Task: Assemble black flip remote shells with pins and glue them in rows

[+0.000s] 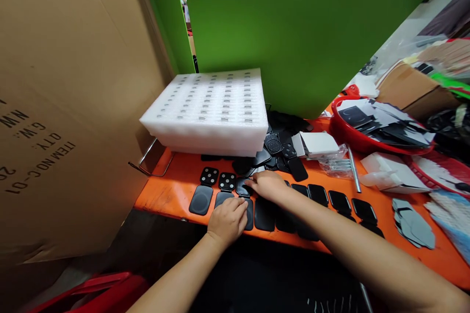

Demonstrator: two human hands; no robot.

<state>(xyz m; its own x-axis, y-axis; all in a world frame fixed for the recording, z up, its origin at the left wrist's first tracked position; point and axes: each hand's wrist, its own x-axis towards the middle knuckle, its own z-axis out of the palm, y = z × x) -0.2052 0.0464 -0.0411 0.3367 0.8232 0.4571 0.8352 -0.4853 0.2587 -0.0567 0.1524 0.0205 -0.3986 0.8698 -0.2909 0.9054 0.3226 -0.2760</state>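
Hinged black cases lie opened in a row along the front of the orange bench. My left hand rests over the lower flap of a case, its fingers bent and close together; whatever is under them is hidden. Fingertips of my right hand touch the upper part of a black case beside it, and I cannot make out anything between them. Left of my hands, two upper parts show silvery round dots. A dark oval marks the leftmost lower flap.
A white foam block with rows of small metal pieces stands behind. Loose black parts, a white box, a metal rod, a red basin and grey sheets lie rightward. A large carton stands left.
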